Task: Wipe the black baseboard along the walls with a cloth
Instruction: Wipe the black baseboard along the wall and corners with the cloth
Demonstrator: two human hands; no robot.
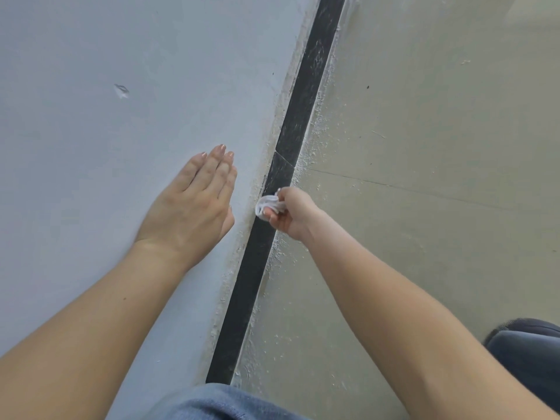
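Baseboard (285, 147), black: ran as a narrow strip from the top edge down to the lower middle, between wall (106, 50) and floor (439, 122). Streaked with pale dust along the upper stretch, with a joint just above the cloth (264, 204).

Cloth, white, crumpled small: pressed against the baseboard about halfway along its visible length, at the upper edge where it met the wall.

Right hand (292, 212): curled round the cloth, fingers and thumb pinching it — forearm reaching in from the lower right.

Left hand (194, 198): laid flat on the wall, fingers straight and close together, held nothing. Lay just beside the baseboard, apart from the cloth.

Wall, pale blue-grey: bore a small chipped mark toward the upper left, with rough, flaking paint along the bottom edge.

Floor, beige: speckled with white flecks near the baseboard — crossed by one thin seam line.

Jeans (212, 403), blue: showed at the bottom edge, below the near end of the baseboard.
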